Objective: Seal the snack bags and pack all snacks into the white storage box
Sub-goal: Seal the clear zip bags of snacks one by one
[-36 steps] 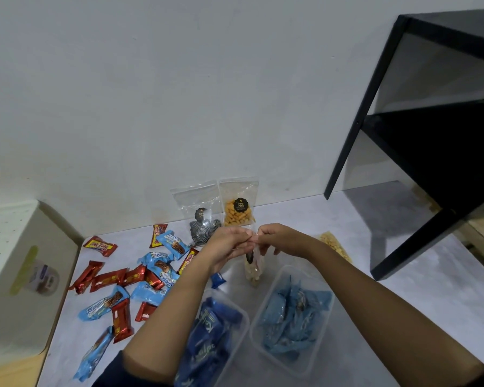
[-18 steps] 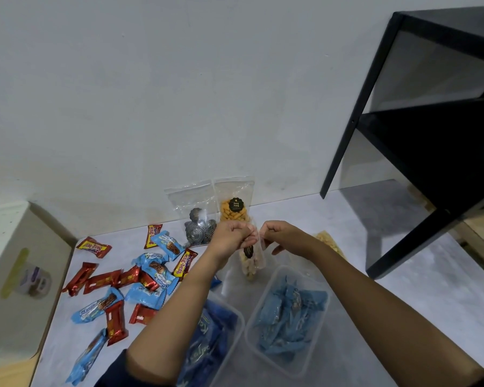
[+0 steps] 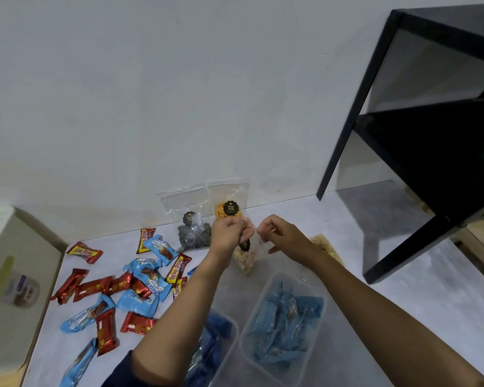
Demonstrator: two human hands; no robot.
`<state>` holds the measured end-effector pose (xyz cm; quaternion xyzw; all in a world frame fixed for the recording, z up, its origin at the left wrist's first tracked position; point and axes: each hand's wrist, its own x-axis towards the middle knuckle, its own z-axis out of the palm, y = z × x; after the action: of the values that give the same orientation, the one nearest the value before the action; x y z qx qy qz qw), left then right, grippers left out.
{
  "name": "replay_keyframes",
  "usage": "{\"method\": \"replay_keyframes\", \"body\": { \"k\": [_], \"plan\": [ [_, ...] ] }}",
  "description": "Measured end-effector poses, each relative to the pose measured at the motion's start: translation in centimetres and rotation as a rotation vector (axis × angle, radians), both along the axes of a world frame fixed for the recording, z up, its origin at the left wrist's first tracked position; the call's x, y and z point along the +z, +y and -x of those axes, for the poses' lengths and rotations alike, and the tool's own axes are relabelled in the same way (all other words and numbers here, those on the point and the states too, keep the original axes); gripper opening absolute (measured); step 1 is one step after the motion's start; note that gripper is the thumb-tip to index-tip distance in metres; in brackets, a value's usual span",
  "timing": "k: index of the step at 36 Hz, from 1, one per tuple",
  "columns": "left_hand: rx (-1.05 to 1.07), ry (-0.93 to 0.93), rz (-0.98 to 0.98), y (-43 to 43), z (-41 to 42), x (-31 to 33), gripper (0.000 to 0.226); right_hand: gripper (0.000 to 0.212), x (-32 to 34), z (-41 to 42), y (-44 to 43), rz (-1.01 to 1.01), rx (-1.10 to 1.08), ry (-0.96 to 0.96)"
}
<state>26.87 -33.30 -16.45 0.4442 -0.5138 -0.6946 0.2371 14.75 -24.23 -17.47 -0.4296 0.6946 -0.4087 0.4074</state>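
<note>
**Supervisor:** Report hand status.

**Operator:** I read the left hand (image 3: 231,233) as a closed fist. Its fingers are curled tight and pinch the top left edge of the clear snack bag (image 3: 245,261). The right hand (image 3: 284,241) pinches the same top edge at its right end between thumb and forefinger, with its other fingers looser and lower. The two hands sit just beside each other, a short stretch of the bag's mouth between them.

**Supervisor:** Bag position?

**Operator:** It hangs upright from both pinches. Pale snack pieces lie in its bottom and a black label sits higher up. I cannot tell whether its base touches the grey surface (image 3: 375,317), or whether the seal strip is closed.

**Supervisor:** Other task items?

**Operator:** Two more bags lean on the wall behind the hands: the spiral-snack bag (image 3: 192,219) and the orange-snack bag (image 3: 229,202). Another bag (image 3: 326,248) lies flat behind the right forearm. Loose wrapped bars (image 3: 91,289), red and blue, are scattered to the left. Two clear tubs stand near me, the right tub (image 3: 245,331) filled with light blue wrappers and the left tub (image 3: 235,325) with dark blue ones. The white box (image 3: 39,261) stands at the far left.
</note>
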Motion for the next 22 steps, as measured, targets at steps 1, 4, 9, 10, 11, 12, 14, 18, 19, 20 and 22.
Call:
{"method": "replay_keyframes", "body": {
  "k": [1, 4, 9, 10, 11, 12, 14, 18, 19, 20, 22],
  "plan": [
    [0.035, 0.006, -0.013, -0.1, 0.3, -0.1, 0.018, 0.018, -0.2, 0.0, 0.0, 0.033, -0.003, 0.03],
    [0.101, 0.04, -0.025, -0.2, 1.0, -0.2, 0.02, 0.028, -0.9, 0.3, 0.0, 0.105, -0.02, 0.162],
    [0.136, -0.039, 0.253, 0.3, 1.7, -1.4, 0.01, 0.016, -2.5, 1.4, -0.7, 0.194, -0.118, 0.237],
    [0.142, -0.098, 0.354, 0.3, 1.8, -1.8, 0.016, 0.016, -2.6, 1.8, -0.9, 0.209, -0.129, 0.236],
    [0.141, -0.157, 0.481, 0.3, 1.8, -2.2, 0.025, 0.017, -2.7, 2.2, -1.0, 0.222, -0.137, 0.229],
    [0.12, -0.206, 0.618, 0.3, 1.8, -2.7, 0.035, 0.018, -2.7, 2.6, -1.2, 0.234, -0.145, 0.21],
    [0.038, -0.265, 0.787, 0.2, 1.9, -3.9, 0.055, 0.019, -2.5, 3.4, -1.5, 0.252, -0.165, 0.138],
    [-0.056, -0.215, 0.8, 0.2, 2.6, -5.5, 0.079, 0.026, -1.9, 5.3, -2.2, 0.29, -0.182, 0.029],
    [-0.076, -0.202, 0.809, 0.1, 2.9, -5.7, 0.08, 0.028, -1.9, 5.9, -2.5, 0.295, -0.181, 0.008],
    [-0.092, -0.199, 0.813, 0.1, 3.2, -5.9, 0.081, 0.03, -1.8, 6.4, -2.7, 0.299, -0.178, -0.007],
    [-0.089, -0.202, 0.806, -0.2, 4.0, -6.0, 0.082, 0.03, -1.8, 7.4, -3.3, 0.304, -0.175, -0.021]
  ]
}}
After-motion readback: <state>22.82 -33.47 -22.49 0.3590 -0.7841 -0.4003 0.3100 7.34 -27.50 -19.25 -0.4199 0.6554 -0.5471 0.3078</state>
